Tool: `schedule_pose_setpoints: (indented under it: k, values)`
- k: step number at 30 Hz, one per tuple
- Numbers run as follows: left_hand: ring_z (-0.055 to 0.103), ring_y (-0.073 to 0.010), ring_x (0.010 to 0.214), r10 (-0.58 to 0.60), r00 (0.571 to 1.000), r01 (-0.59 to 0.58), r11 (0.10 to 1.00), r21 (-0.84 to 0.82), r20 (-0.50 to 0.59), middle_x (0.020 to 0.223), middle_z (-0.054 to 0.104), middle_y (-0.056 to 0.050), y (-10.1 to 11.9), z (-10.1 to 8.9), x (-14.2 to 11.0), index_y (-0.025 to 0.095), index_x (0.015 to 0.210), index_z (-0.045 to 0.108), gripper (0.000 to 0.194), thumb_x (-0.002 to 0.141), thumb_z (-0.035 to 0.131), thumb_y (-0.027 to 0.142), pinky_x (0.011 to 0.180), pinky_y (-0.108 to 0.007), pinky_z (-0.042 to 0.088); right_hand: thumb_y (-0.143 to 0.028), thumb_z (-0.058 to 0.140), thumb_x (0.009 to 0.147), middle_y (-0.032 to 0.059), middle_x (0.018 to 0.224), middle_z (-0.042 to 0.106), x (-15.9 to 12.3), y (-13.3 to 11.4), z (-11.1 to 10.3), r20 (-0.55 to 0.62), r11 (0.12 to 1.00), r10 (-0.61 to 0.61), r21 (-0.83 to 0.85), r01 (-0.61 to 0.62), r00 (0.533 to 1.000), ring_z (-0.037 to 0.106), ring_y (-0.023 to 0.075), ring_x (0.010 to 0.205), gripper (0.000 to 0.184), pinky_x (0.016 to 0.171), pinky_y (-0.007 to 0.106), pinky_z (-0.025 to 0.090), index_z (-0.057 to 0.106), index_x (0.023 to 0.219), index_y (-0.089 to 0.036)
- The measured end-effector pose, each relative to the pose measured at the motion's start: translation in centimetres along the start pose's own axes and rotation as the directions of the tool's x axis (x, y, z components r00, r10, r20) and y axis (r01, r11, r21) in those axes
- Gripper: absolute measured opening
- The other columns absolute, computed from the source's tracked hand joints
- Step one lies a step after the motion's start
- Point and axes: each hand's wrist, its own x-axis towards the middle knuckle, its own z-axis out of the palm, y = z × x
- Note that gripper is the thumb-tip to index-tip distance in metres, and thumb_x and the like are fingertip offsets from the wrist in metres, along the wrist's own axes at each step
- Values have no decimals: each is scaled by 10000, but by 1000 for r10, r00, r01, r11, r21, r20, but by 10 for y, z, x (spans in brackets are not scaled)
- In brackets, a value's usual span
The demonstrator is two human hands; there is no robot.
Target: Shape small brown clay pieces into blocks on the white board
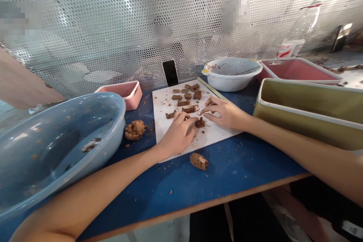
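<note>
Several small brown clay-like pieces (183,103), some shaped like little bones, lie on a white board (163,147). My left hand (179,133) rests over the board's lower left part, fingers bent and apart, its index finger close to a small lumpy brown piece (200,122). From the right, my right hand (224,112) reaches in with thumb and fingertips drawn together just above that piece. Anything tiny between those fingertips is too small to name. A larger brown lump (199,161) sits on the blue table in front of the board, and another rough lump (135,130) lies to its left.
A big blue basin (113,121) takes up the left side, with a pink container (133,96) behind it. A phone (170,73) leans at the back. To the right are a white bowl (232,81), a pink tray (306,70), an olive bin (297,117) and a plastic bottle (302,30).
</note>
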Motion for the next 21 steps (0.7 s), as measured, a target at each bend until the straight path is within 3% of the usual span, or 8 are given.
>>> schedule_pose_setpoints:
  k: [3, 6, 15, 21]
  values:
    - [500, -339, 1230, -2, 1000, 2, 1000, 7, 6, 1226, 582, -137, 0, 0, 0, 188, 1379, 703, 352, 1092, 506, 136, 1106, -546, 505, -397, 738, 1039, 60, 990, 659, 6, -1, 11, -25, 993, 115, 4, -115, 993, 699, 218, 887, 218, 900, 391, 591, 847, 936, -238]
    - [502, -336, 1220, 0, 1000, 0, 1000, 3, -5, 1196, 586, -128, -1, 1, 0, 194, 1332, 723, 327, 1089, 512, 136, 1101, -542, 508, -358, 820, 974, 48, 952, 669, 11, -4, 20, -41, 983, 185, 1, -185, 982, 685, 210, 872, 174, 883, 373, 565, 832, 854, -233]
    - [503, -336, 1221, 0, 1000, 0, 1000, 2, -15, 1187, 589, -129, -2, 2, 1, 173, 1246, 710, 258, 1072, 528, 120, 1089, -537, 506, -323, 815, 946, 31, 883, 650, 13, -9, 19, -38, 965, 263, 8, -263, 964, 630, 173, 761, 204, 788, 339, 509, 802, 768, -225]
    - [505, -339, 1214, 2, 1000, -2, 1000, 4, -15, 1191, 594, -130, -1, 2, 1, 184, 1235, 709, 254, 1076, 515, 145, 1097, -556, 506, -367, 780, 980, 49, 901, 693, 13, -7, 16, -16, 958, 284, -24, -284, 959, 685, 197, 786, 234, 786, 357, 514, 819, 796, -229]
